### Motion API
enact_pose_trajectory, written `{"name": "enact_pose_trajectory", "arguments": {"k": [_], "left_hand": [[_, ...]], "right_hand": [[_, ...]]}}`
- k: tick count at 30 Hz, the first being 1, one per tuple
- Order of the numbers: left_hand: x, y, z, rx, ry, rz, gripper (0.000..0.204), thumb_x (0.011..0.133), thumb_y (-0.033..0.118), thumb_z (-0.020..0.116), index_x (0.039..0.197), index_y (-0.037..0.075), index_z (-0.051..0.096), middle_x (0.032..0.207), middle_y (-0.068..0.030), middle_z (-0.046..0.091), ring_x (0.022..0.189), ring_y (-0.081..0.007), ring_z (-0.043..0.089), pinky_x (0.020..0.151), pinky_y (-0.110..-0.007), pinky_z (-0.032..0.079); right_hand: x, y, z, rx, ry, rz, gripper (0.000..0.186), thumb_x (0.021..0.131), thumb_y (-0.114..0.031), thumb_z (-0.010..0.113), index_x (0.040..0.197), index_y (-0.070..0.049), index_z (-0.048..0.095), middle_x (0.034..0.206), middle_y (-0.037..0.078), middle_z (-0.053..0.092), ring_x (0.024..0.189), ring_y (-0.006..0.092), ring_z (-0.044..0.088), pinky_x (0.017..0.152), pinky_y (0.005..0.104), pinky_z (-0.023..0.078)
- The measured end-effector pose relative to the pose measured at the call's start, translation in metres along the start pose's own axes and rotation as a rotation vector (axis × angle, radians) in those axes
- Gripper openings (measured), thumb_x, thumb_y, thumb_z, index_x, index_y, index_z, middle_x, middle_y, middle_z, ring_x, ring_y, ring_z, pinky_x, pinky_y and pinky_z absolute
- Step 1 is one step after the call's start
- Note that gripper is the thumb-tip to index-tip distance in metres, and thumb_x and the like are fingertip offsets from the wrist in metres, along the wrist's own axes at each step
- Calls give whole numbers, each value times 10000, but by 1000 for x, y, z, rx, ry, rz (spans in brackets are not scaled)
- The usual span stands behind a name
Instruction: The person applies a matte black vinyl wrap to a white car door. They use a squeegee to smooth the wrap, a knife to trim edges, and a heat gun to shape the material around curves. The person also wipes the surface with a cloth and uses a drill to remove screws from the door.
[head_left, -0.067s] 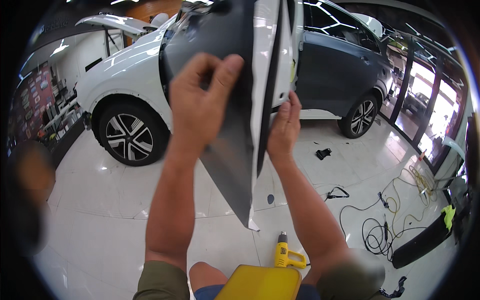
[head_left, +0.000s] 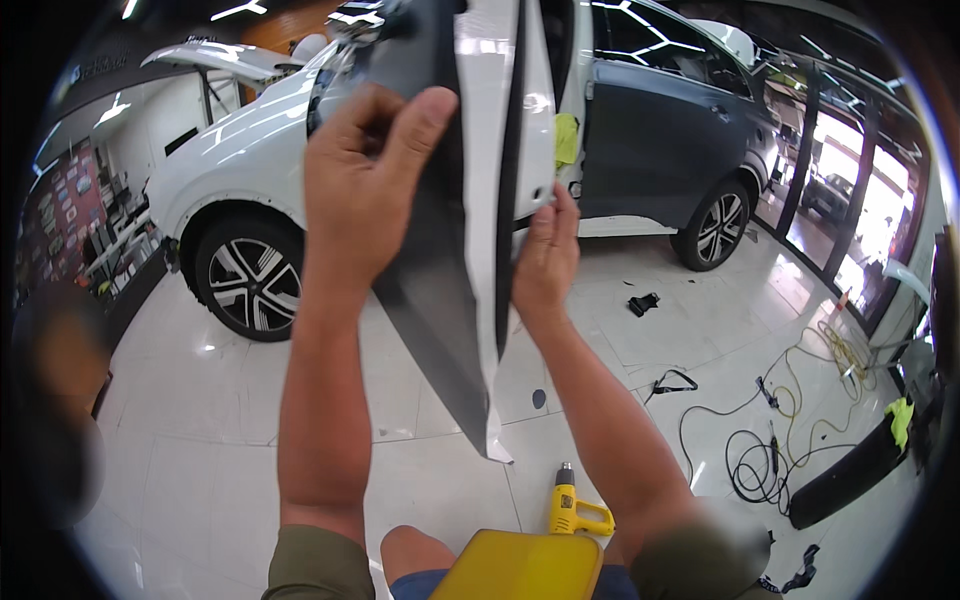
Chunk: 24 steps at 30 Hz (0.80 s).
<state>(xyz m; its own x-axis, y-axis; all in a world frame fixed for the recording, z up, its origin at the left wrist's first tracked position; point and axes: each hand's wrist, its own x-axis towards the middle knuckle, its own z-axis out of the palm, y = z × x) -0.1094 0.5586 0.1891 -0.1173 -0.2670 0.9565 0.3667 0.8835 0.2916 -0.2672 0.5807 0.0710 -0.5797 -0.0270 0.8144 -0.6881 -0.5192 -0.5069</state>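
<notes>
A car door stands open before me, nearly edge-on, with grey film over its outer face and a white edge beside a black seal. At the bottom corner a small flap of film curls outward. Over the film's upper part is my left hand, fingers curled and thumb held apart; nothing shows in it, though its fingertips are hidden. Around the door's inner edge closes my right hand, thumb on the near side. The door hangs on a white car whose rear door is dark grey.
A yellow heat gun stands on the tiled floor, close to a yellow flat-topped piece between my knees. Rightward lie coiled cables, a long black part with a yellow-green cloth, and a small black piece.
Both hands and the door edge have shifted a little to the left in view. More of the white edge shows, and a yellow-green cloth behind the door has come into clearer sight.
</notes>
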Motion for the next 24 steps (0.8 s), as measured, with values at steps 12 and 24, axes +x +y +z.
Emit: {"name": "enact_pose_trajectory", "arguments": {"k": [12, 24], "left_hand": [[-62, 10, 33, 501, 255, -69, 379, 999, 290, 516, 729, 24, 492, 612, 30, 372, 573, -54, 304, 523, -235, 266], [-139, -23, 19, 672, -26, -77, 196, 954, 130, 537, 781, 39, 541, 733, -79, 541, 641, -234, 489, 618, -332, 398]], "right_hand": [[-2, 24, -18, 158, -102, -117, 386, 978, -162, 478, 1304, 44, 462, 1026, 177, 560, 918, 292, 544, 843, 372, 433], [0, 35, -17, 113, -182, 38, 346, 1008, -181, 418, 1279, 21, 492, 1142, 151, 589, 1013, 253, 572, 935, 349, 430]]}}
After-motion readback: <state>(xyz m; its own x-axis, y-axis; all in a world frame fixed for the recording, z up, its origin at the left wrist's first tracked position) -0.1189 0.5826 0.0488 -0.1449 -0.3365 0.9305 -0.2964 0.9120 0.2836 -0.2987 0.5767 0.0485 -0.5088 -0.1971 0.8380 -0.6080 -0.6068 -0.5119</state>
